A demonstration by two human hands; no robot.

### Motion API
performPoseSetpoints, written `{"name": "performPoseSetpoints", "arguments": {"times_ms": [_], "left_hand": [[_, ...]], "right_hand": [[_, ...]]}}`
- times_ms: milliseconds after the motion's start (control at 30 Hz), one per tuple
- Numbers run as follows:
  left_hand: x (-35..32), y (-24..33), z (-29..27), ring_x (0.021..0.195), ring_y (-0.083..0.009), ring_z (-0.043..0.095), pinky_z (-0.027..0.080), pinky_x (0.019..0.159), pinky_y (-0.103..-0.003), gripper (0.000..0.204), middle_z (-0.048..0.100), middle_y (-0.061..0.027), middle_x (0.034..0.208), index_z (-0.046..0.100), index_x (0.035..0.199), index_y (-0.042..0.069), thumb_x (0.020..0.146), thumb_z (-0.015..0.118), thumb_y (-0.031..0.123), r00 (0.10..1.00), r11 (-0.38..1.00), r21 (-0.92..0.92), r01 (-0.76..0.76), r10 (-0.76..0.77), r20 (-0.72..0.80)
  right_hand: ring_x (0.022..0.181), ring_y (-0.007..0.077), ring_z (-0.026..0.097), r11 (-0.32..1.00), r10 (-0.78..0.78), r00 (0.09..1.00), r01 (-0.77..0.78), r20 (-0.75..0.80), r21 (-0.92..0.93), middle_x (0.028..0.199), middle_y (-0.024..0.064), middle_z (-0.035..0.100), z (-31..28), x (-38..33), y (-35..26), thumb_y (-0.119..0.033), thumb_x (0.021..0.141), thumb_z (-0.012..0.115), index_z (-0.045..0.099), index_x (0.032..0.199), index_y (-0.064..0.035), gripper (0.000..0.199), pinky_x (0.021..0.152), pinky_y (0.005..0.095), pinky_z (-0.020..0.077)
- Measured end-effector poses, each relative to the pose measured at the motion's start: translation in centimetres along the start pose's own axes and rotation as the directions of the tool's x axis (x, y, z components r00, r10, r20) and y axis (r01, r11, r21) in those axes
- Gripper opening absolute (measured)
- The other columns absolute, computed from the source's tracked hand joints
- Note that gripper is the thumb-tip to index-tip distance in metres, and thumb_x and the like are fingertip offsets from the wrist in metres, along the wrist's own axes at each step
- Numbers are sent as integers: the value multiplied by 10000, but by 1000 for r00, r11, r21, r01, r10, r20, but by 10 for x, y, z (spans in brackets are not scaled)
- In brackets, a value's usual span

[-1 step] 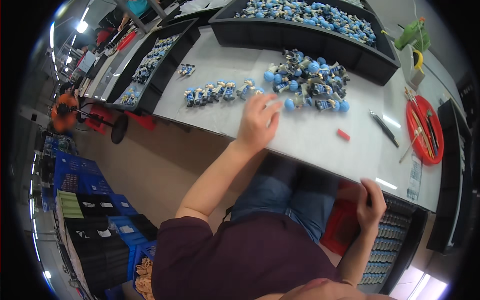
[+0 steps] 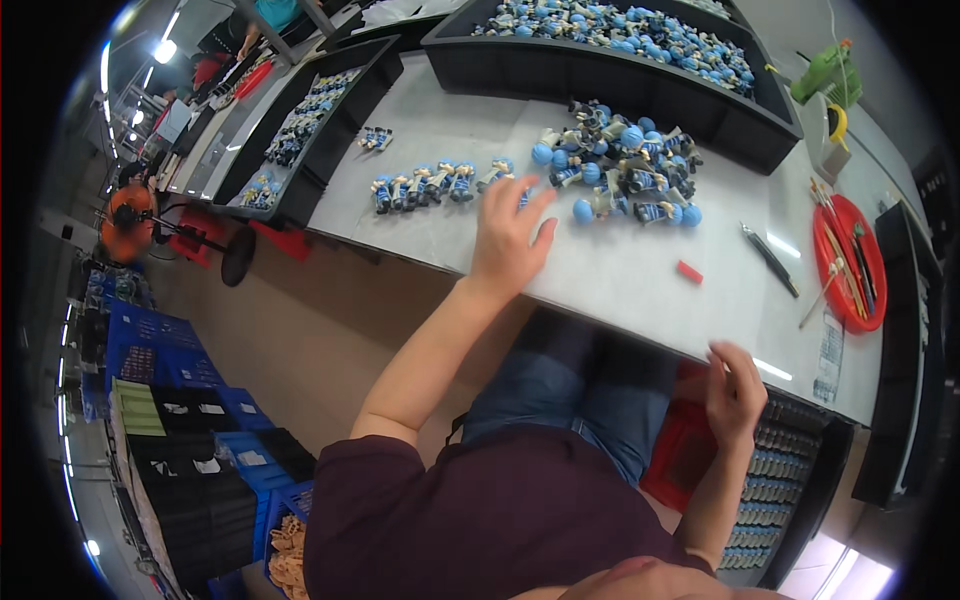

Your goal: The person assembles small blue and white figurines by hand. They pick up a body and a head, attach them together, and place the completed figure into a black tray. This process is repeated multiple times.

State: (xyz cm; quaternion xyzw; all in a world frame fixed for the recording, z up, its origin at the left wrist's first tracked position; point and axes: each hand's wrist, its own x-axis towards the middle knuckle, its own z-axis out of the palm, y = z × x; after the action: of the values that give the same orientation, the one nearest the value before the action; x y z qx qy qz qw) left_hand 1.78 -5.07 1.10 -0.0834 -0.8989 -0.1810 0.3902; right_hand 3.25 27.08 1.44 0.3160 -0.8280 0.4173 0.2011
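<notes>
From the head view I look down on a pale grey worktable in a workshop, with long black plastic trays of small blue figures along its far edge and stacked blue crates on the floor to the table's left.

My left hand lies flat on the table, fingers spread wide and holding nothing, its fingertips at the near end of a short row of small blue-and-white toy figures. Just right of that hand sits a loose heap of the same blue-headed figures. My right hand hovers below the table's near edge, above a red bin; its fingers are curled narrow, and I cannot tell whether they pinch anything.

I judge the step in hand to be lining figures up into the row. The next move calls for a light pinch on one figure from the heap, then setting it beside the row's end without toppling its neighbours.
</notes>
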Motion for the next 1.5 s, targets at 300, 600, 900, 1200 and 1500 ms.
{"name": "performPoseSetpoints", "arguments": {"times_ms": [300,600,900,1200,1500], "left_hand": [[5,-58,-10,1214,-369,257,163,938,-659,367,441,-138,1206,601,1074,150,727,667,248,973,934,355,42,-118,197],[8,-16,7,1103,-315,399,313,909,-467,387,524,-92,1088,600,1041,97,679,703,186,988,999,30,22,-26,152],[22,16,23,757,-130,593,489,671,-245,213,603,-52,872,601,981,30,775,640,68,915,639,-657,400,-241,323],[11,38,50,743,-75,550,454,647,-215,264,626,-64,993,573,1113,16,893,529,155,684,-108,-721,684,-248,686],[7,40,50,758,-55,504,425,663,-201,271,623,-65,1037,567,1141,26,882,530,97,720,-83,-766,637,-289,630]], "right_hand": [[796,222,611,984,-40,997,28,64,173,875,125,618,94,68,-15,88,729,584,598,958,-6,248,707,294,480],[779,187,605,982,43,998,-51,50,182,865,101,623,97,63,-9,52,703,618,595,985,-13,291,708,284,473],[905,203,579,932,118,987,-73,-106,355,1129,131,538,93,68,-12,61,675,649,551,1119,-36,465,723,296,478],[772,137,603,822,273,932,-354,238,447,921,128,623,89,62,-3,-73,788,652,542,1114,11,354,670,252,507],[757,148,613,830,211,950,-300,232,471,928,129,622,96,64,0,-121,773,685,521,1097,25,391,668,260,506]]}}
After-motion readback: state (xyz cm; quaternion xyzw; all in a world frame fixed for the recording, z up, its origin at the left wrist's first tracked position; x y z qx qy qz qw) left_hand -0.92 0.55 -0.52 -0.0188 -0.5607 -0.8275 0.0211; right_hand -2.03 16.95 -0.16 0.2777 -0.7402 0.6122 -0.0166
